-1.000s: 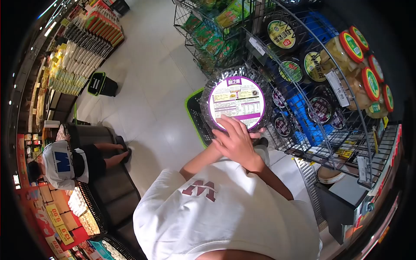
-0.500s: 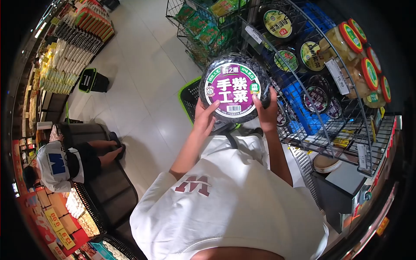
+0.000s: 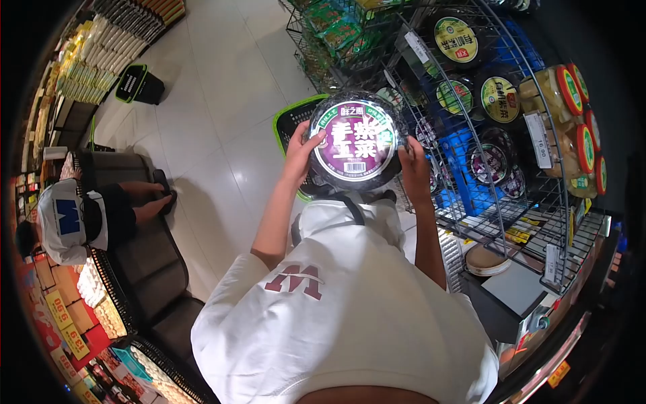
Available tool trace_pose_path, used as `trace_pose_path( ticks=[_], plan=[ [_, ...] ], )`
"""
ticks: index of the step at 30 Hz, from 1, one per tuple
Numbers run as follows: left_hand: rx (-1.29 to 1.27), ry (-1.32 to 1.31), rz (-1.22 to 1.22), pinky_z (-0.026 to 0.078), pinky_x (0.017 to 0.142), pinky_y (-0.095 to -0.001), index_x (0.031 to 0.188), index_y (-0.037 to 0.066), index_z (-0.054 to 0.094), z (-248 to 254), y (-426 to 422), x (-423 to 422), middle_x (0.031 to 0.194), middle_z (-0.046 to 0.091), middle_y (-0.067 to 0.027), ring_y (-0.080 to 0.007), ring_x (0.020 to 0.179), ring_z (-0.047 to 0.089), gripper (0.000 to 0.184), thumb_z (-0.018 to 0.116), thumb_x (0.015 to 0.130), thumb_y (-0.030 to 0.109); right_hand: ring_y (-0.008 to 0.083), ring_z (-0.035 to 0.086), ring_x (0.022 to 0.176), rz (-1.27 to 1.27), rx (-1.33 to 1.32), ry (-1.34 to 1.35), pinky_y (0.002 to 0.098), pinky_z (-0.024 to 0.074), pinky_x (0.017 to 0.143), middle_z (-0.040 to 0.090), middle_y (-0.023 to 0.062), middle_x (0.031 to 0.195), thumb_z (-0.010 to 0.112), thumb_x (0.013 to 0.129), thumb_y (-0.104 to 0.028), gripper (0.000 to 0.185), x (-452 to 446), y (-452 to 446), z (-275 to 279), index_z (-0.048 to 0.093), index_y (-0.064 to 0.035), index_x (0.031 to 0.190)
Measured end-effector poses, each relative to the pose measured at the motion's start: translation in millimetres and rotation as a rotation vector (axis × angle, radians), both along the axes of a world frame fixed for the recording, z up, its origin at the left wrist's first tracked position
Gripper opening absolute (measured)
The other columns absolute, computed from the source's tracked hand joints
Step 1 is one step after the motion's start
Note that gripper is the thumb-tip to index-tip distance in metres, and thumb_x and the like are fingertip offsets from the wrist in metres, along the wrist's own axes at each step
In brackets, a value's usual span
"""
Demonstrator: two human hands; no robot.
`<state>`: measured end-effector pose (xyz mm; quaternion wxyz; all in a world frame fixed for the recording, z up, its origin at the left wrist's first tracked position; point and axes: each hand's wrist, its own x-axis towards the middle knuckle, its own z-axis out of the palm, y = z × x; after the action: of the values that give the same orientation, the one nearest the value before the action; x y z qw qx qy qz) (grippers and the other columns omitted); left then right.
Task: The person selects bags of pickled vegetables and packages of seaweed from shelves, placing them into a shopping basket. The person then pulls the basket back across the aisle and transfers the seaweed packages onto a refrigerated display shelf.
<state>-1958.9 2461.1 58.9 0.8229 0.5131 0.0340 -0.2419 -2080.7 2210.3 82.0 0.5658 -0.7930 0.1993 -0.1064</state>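
Observation:
A round, dark, clear-wrapped package (image 3: 353, 143) with a purple and white label faces up in front of my chest. My left hand (image 3: 297, 155) grips its left edge, the thumb lying on the label's rim. On the opposite edge my right hand (image 3: 414, 168) holds it, fingers partly hidden behind the package. Beneath the package, a black shopping basket with a green rim (image 3: 278, 135) shows at the left, mostly covered.
At the right stands a wire rack (image 3: 501, 202) with round packages (image 3: 498, 99) and red-lidded jars (image 3: 584, 148). Green packets (image 3: 346, 34) fill another rack. Another person (image 3: 74, 215) is at the left counter. A second basket (image 3: 140, 86) stands on the floor.
The package has been turned from its white text side to the purple label side. My hands, together on it a second ago, now hold opposite edges. The view has shifted somewhat.

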Motion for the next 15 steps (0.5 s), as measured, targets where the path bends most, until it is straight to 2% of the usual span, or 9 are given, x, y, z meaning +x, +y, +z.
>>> trace_pose_path(
  ticks=[1,2,3,5,7,9,11,13,15],
  plan=[
    [0.031,0.012,-0.011,0.054,0.088,-0.0314,0.133,0.003,0.048,-17,6,7,0.119,0.063,-0.0127,-0.0184,0.102,0.065,0.050,0.069,0.092,0.021,0.0217,0.060,0.105,0.025,-0.158,-0.163,0.0328,0.0492,0.090,0.059,0.0161,0.122,0.064,0.098,-0.028,0.049,-1,-7,4,0.050,0.0039,0.133],
    [0.047,0.069,0.023,0.054,0.087,-0.0308,0.129,0.001,0.051,-33,12,11,0.117,0.064,-0.0124,-0.0182,0.101,0.065,0.047,0.069,0.092,0.023,0.0253,0.059,0.107,-0.032,-0.204,-0.191,0.0352,0.0481,0.091,0.057,0.0169,0.121,0.063,0.098,-0.027,0.045,1,-21,-1,0.053,0.0034,0.129],
    [0.074,0.117,0.085,0.054,0.085,-0.0308,0.125,0.000,0.053,-64,18,16,0.110,0.066,-0.0122,-0.0184,0.098,0.066,0.044,0.068,0.092,0.025,0.0289,0.057,0.112,-0.046,-0.459,-0.181,0.0382,0.0455,0.096,0.056,0.0187,0.123,0.065,0.096,-0.023,0.039,2,-34,27,0.056,0.0036,0.124],
    [0.124,0.186,0.094,0.054,0.083,-0.0304,0.119,-0.003,0.055,-115,35,18,0.103,0.067,-0.0126,-0.0177,0.093,0.066,0.048,0.072,0.088,0.029,0.0349,0.054,0.115,-0.197,-0.741,-0.251,0.0438,0.0418,0.100,0.056,0.0188,0.122,0.067,0.093,-0.020,0.034,8,-65,47,0.060,0.0023,0.118],
    [0.446,0.349,0.139,0.054,0.085,-0.0334,0.116,-0.006,0.055,-192,55,13,0.102,0.068,-0.0166,-0.0228,0.095,0.068,0.058,0.077,0.082,0.035,0.0357,0.054,0.114,-0.271,-1.060,-0.224,0.0462,0.0424,0.098,0.057,0.0184,0.121,0.067,0.093,-0.021,0.032,10,-108,61,0.062,-0.0001,0.117],
    [0.804,0.383,0.103,0.053,0.087,-0.0367,0.114,-0.009,0.055,-271,72,-7,0.104,0.068,-0.0214,-0.0291,0.097,0.068,0.068,0.081,0.076,0.041,0.0365,0.055,0.115,-0.361,-1.153,0.058,0.0451,0.0436,0.096,0.060,0.0187,0.120,0.056,0.099,-0.042,0.045,10,-145,54,0.063,-0.0014,0.117],
    [1.181,0.273,0.008,0.053,0.089,-0.0404,0.114,-0.012,0.054,-332,79,-27,0.109,0.068,-0.0270,-0.0365,0.100,0.068,0.080,0.084,0.069,0.046,0.0389,0.062,0.108,-0.345,-1.032,0.402,0.0461,0.0483,0.090,0.066,0.0211,0.112,0.048,0.098,-0.055,0.057,6,-176,26,0.064,-0.0044,0.119],
    [1.209,0.297,-0.044,0.052,0.092,-0.0438,0.112,-0.013,0.057,-338,74,-43,0.110,0.067,-0.0317,-0.0426,0.104,0.067,0.082,0.084,0.065,0.050,0.0404,0.065,0.099,-0.275,-1.034,0.551,0.0481,0.0507,0.085,0.069,0.0213,0.103,0.046,0.097,-0.060,0.060,14,-163,38,0.065,-0.0066,0.119],
    [1.224,0.402,-0.024,0.052,0.092,-0.0424,0.108,-0.006,0.069,-324,59,-50,0.104,0.070,-0.0281,-0.0401,0.102,0.068,0.072,0.082,0.066,0.052,0.0414,0.068,0.091,-0.254,-1.061,0.597,0.0497,0.0522,0.080,0.071,0.0202,0.095,0.046,0.096,-0.062,0.061,13,-156,38,0.065,-0.0085,0.118]
  ],
)
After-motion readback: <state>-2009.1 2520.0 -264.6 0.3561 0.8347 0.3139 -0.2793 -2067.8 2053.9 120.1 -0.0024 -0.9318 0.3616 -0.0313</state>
